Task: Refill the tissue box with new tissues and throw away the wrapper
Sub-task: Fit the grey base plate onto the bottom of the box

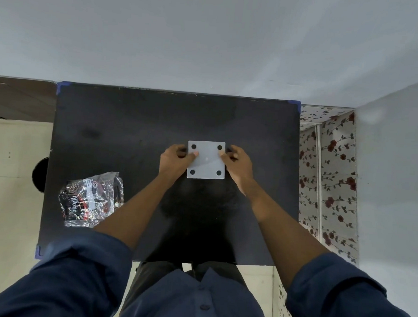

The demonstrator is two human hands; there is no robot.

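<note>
A square white tissue box [206,161] stands on the black table [132,120] with its flat base up; the base has a dark round foot at each corner. My left hand [175,160] grips its left side, thumb on the white face. My right hand [236,163] grips its right side the same way. A crumpled clear plastic wrapper [90,199] with dark and red print lies flat near the table's left front, apart from both hands. No loose tissues show.
A pale wall runs along the table's far edge. A floral-patterned cloth surface [330,179] stands right of the table. A dark round object [40,176] sits on the cream floor by the table's left edge.
</note>
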